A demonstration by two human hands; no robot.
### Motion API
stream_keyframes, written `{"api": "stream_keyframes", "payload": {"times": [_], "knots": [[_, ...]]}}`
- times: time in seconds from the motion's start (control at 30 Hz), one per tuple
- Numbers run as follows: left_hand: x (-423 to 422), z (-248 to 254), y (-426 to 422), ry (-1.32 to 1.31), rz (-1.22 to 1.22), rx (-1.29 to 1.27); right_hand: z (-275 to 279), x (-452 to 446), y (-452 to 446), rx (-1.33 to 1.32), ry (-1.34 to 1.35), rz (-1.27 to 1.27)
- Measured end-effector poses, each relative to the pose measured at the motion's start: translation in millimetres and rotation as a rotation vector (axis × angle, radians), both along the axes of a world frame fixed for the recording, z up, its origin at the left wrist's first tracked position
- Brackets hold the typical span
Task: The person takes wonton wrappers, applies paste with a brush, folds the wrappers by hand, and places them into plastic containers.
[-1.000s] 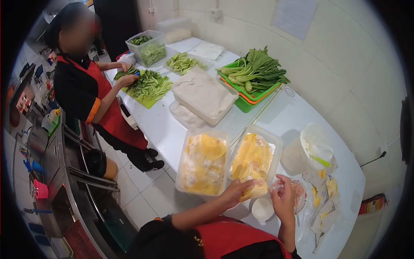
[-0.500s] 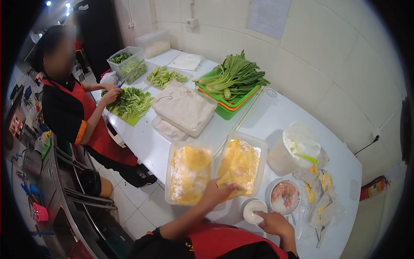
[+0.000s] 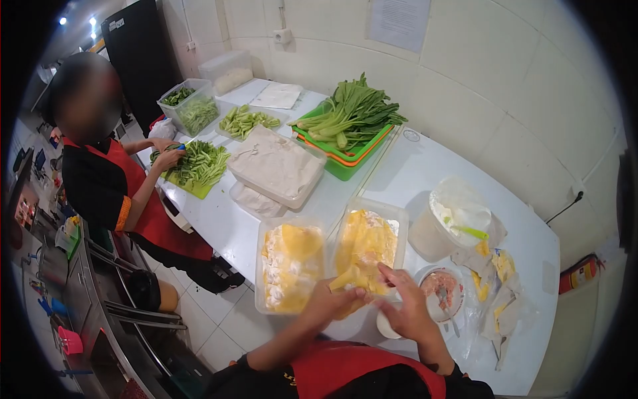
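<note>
My left hand [image 3: 337, 300] pinches a soft yellow wrapper [image 3: 352, 276], perhaps a dumpling skin, over the front of the right plastic container [image 3: 403, 239]. My right hand [image 3: 409, 312] is close beside that wrapper, thumb and index finger apart; whether a fingertip touches it I cannot tell. Under this hand, a small white bowl [image 3: 387, 327] is mostly hidden. To its right is a bowl of pink minced meat [image 3: 440, 287] with a spoon handle [image 3: 456, 328] by its rim. The left plastic container [image 3: 260, 282] holds flour-dusted yellow pieces.
A tub of white powder [image 3: 432, 233] with a green scoop [image 3: 470, 232] stands right. Torn wrapping [image 3: 508, 299] lies beyond the meat. Further back are a green basket of leafy vegetables [image 3: 345, 169] and cloth-covered containers [image 3: 279, 163]. A co-worker [image 3: 133, 179] cuts greens at left.
My right hand has come up from the small white bowl to the wrapper. My left hand still holds the wrapper, which now looks more folded. The camera view has shifted slightly.
</note>
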State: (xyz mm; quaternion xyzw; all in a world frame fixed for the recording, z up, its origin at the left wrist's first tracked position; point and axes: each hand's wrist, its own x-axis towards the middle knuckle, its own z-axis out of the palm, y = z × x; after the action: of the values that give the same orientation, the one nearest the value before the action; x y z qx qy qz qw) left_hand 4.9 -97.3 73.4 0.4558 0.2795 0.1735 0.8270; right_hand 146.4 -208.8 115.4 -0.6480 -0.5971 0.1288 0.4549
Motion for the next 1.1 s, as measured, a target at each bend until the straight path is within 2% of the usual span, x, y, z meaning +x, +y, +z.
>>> {"api": "stream_keyframes", "payload": {"times": [0.1,0.2,0.3,0.4,0.5,0.6,0.7,0.8,0.9,1.0,1.1], "knots": [[3.5,-0.8,-4.2,-0.146,0.089,-0.219,-32.2,-7.3,-2.4,-0.093,0.246,-0.026],[-1.9,-4.0,0.1,-0.17,-0.011,-0.319,-34.9,-4.4,2.6,0.049,0.766,0.004],[-4.4,-7.2,4.0,-0.212,-0.11,-0.258,-24.3,0.8,3.1,0.058,0.897,0.039],[-6.8,-7.8,4.5,-0.211,-0.129,-0.218,-18.5,4.0,7.1,0.127,0.818,0.205],[-8.7,2.3,7.5,-0.182,-0.176,0.011,-2.1,5.9,14.9,0.034,0.568,0.283],[-16.1,17.5,14.8,0.087,-0.205,0.212,22.0,10.3,26.7,-0.151,0.225,0.318],[-20.9,22.3,22.6,0.193,-0.236,0.413,41.4,5.0,36.6,-0.309,0.267,0.335],[-24.3,17.1,34.5,0.2,-0.247,0.613,28.2,1.2,44.9,-0.319,0.274,0.327],[-27.8,4.4,40.5,0.259,-0.233,0.523,6.5,-2.5,52.7,-0.288,0.315,0.277],[-33.0,-5.5,44.5,0.279,-0.219,0.377,-8.4,-10.6,61.0,-0.373,0.539,0.256],[-42.3,-20.9,43.7,0.266,-0.2,0.335,-26.8,-13.7,67.9,-0.423,0.483,0.304]]}}
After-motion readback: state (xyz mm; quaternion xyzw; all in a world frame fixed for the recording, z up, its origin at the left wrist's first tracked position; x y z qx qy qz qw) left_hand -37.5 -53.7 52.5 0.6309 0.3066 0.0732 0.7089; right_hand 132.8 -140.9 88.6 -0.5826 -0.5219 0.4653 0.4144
